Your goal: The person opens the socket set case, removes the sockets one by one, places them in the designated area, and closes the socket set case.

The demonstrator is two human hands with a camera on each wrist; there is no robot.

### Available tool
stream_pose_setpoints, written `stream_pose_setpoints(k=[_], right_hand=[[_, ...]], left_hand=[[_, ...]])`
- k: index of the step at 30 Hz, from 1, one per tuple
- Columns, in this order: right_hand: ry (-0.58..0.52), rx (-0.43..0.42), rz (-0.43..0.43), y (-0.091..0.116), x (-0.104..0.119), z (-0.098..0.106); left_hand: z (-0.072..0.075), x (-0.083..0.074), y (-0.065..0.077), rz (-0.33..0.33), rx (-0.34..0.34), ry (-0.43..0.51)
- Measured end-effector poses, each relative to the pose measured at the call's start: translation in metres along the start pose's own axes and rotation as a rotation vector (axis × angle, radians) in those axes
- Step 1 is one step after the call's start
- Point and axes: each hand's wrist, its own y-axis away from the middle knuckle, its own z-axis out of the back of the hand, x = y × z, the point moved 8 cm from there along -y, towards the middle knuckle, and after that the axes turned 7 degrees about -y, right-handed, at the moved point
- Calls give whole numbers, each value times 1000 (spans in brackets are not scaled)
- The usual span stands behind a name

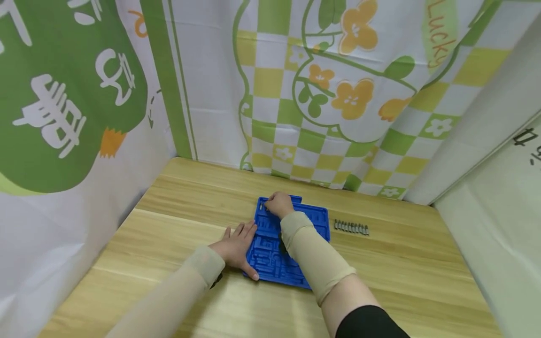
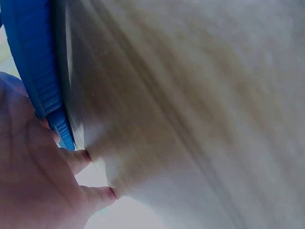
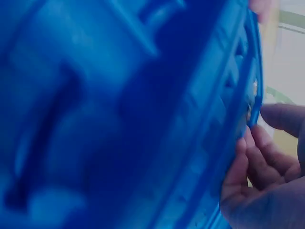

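Note:
A blue moulded tool case point(image 1: 270, 263) lies unfolded on the table, its recesses facing up. My left hand point(image 1: 236, 246) rests along its left edge with fingers spread, the thumb at the near corner. In the left wrist view, the palm sits beside the blue case side point(image 2: 35, 62). My right hand point(image 1: 280, 204) reaches over to the far left part of the case. Its fingertips pinch a small metal bit point(image 3: 248, 112) low in a recess, largely hidden by the fingers. Another small metal bit point(image 1: 261, 206) sits in the case just left of them.
Several small metal bits point(image 1: 351, 227) stand in a row on the wooden table point(image 1: 405, 263), right of the case. A patterned cloth point(image 1: 270, 94) hangs behind the table's far edge, with more cloth point(image 1: 84, 225) on the left and a white panel point(image 1: 498, 206) on the right.

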Motion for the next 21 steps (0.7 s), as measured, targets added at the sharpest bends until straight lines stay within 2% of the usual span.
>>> stream_pose_setpoints(k=[6,12,18,21], right_hand=[[-68,-102,-138,1,-15,2],[-206,-156,-152,2,-22,2],[-398,-187,-154,1,-25,-4],[-560,-216,-194,0,-30,-3]], left_hand=[[0,-9,-2,-28,6,-6],[-1,-9,-3,-23,11,12],[-2,-3,0,-8,13,19],[0,-1,0,-9,8,32]])
